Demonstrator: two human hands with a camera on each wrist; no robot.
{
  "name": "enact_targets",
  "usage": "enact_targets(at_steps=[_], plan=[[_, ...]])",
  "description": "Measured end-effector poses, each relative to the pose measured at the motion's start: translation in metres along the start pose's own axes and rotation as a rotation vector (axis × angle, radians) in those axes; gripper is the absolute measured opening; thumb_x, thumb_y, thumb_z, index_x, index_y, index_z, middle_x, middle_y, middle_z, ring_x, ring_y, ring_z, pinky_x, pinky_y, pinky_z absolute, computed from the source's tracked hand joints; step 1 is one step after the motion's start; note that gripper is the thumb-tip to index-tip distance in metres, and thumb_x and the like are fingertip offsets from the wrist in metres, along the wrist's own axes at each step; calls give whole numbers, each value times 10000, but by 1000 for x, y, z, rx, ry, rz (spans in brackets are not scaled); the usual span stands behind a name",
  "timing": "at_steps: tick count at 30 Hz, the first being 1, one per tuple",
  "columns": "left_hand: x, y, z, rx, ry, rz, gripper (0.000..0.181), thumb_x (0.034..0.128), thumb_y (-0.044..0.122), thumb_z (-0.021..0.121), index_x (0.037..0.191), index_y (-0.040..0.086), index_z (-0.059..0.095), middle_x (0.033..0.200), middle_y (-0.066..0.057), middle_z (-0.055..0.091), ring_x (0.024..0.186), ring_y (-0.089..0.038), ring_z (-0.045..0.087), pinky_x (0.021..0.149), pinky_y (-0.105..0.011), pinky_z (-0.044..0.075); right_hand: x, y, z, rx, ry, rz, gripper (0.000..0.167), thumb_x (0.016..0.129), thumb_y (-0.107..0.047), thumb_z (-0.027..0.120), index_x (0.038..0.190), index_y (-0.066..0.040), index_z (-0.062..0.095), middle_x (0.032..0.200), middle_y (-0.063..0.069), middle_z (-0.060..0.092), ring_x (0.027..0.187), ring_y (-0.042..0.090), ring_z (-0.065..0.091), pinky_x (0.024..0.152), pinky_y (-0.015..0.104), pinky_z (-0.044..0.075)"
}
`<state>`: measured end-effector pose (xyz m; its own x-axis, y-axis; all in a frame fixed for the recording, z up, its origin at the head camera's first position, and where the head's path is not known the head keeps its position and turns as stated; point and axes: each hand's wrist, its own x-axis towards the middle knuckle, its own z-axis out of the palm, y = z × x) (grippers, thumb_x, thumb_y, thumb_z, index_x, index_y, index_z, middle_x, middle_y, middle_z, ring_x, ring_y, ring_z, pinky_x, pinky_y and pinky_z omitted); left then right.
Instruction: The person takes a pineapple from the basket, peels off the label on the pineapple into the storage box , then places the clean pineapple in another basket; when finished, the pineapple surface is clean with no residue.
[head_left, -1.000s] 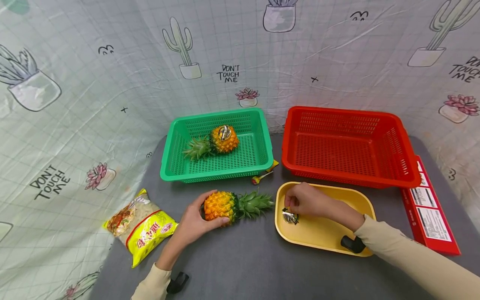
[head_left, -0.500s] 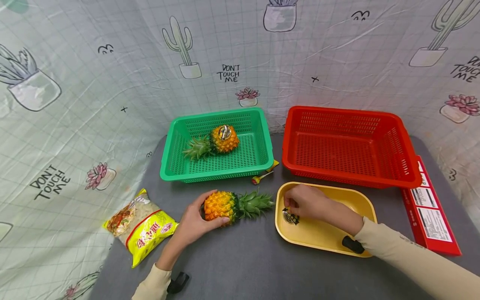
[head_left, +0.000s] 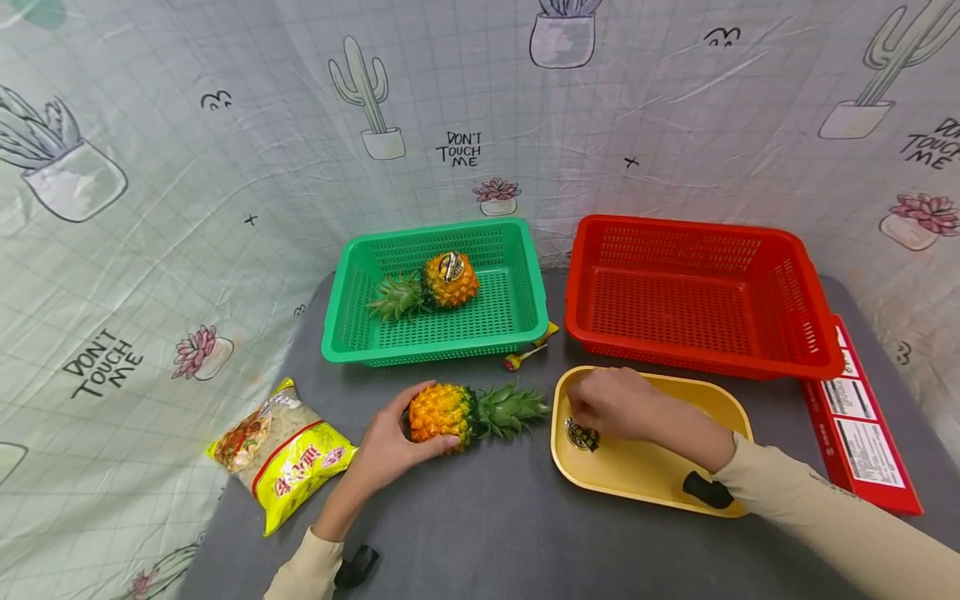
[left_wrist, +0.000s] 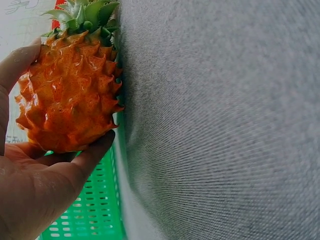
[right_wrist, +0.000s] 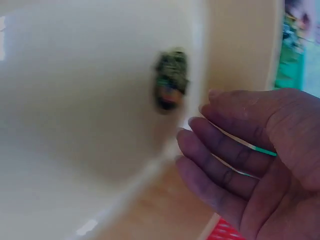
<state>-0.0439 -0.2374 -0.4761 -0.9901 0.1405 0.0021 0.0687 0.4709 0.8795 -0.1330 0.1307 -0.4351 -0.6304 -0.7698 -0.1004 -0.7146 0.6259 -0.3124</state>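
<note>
My left hand (head_left: 397, 442) grips the rounded base of a small orange pineapple (head_left: 441, 415), which lies on its side on the grey table with its green crown to the right. Thumb and fingers wrap that fruit in the left wrist view, where its spiky skin (left_wrist: 70, 95) faces the camera. Inside a shallow yellow tray (head_left: 645, 492), by its left end, lies a crumpled black-and-gold foil label (head_left: 582, 435). My right hand (head_left: 618, 402) hovers over it. The right wrist view has that hand's fingers loosely bent and apart from the label (right_wrist: 171, 80), which is blurred.
Behind the left hand stands a green basket (head_left: 435, 352) holding another pineapple (head_left: 450, 279). A red basket (head_left: 697, 354) is at its right. A lollipop (head_left: 514, 362) lies between. A yellow food bag (head_left: 288, 458) is at left, a red box (head_left: 862, 425) at right.
The right hand has come away slightly from the foil label, which has turned a little and lies in the tray. The left hand and its pineapple have stayed still.
</note>
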Motion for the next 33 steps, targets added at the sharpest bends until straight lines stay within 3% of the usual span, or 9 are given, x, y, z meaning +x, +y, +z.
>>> enact_targets(at_steps=[10, 16, 20, 25, 33], plan=[[1, -3, -1, 15, -1, 15, 859, 832, 377, 935, 1568, 278, 505, 1442, -11, 597, 1218, -200, 624, 964, -510, 533, 4, -23, -37, 154, 80, -119, 157, 947, -151, 819, 839, -227, 734, 771, -190, 607, 669, 8, 533, 579, 251, 475], [0, -5, 0, 13, -6, 24, 847, 840, 368, 929, 1567, 276, 504, 1433, -12, 604, 1216, -201, 625, 965, -512, 533, 14, -42, -41, 184, 134, -176, 127, 970, -137, 790, 906, -229, 730, 861, -166, 637, 745, 27, 593, 632, 258, 508], [0, -6, 0, 1, -2, 20, 842, 834, 361, 935, 1557, 281, 512, 1426, -15, 610, 1219, -207, 624, 978, -529, 521, 24, -52, -37, 180, 187, -219, 64, 979, -159, 784, 1032, -192, 770, 993, -99, 692, 824, 59, 630, 689, 284, 542], [0, -5, 0, -18, -9, 20, 838, 844, 350, 930, 1562, 268, 506, 1437, -24, 602, 1230, -213, 619, 988, -532, 518, 38, -63, -29, 154, 206, -240, 279, 973, -238, 807, 1236, -161, 757, 1180, -18, 703, 1047, 140, 656, 807, 345, 574], [-1, -4, 0, -31, -17, 36, 830, 861, 325, 917, 1572, 227, 498, 1434, -28, 601, 1217, -211, 627, 971, -496, 539, 57, -73, -15, 193, 140, -241, 623, 950, -359, 831, 1482, -137, 596, 1438, 16, 594, 1279, 201, 571, 984, 408, 540]])
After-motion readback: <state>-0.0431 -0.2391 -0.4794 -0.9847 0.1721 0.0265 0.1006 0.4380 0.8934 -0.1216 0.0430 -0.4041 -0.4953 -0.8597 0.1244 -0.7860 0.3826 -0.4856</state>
